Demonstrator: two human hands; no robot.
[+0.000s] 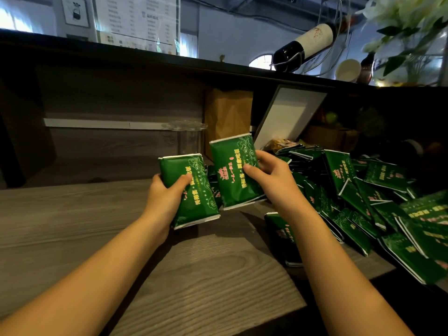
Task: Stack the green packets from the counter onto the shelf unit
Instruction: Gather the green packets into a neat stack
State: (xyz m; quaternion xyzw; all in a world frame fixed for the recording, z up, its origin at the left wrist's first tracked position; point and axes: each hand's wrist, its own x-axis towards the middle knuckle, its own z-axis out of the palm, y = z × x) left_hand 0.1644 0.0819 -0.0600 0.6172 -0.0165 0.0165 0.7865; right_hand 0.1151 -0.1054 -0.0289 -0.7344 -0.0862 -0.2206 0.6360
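At the centre of the frame we see the left hand (162, 200) gripping the left packet (198, 200) by its lower left edge, thumb across the green front. The right hand (276, 180) pinches the right packet (232, 166) along its right side. Both packets are upright above the grey wood-grain tabletop (60, 214), just beside each other; we cannot tell whether they touch. A loose pile of green packets (378, 197) fills the right of the frame, and a brown paper bag (228, 115) stands behind the hands.
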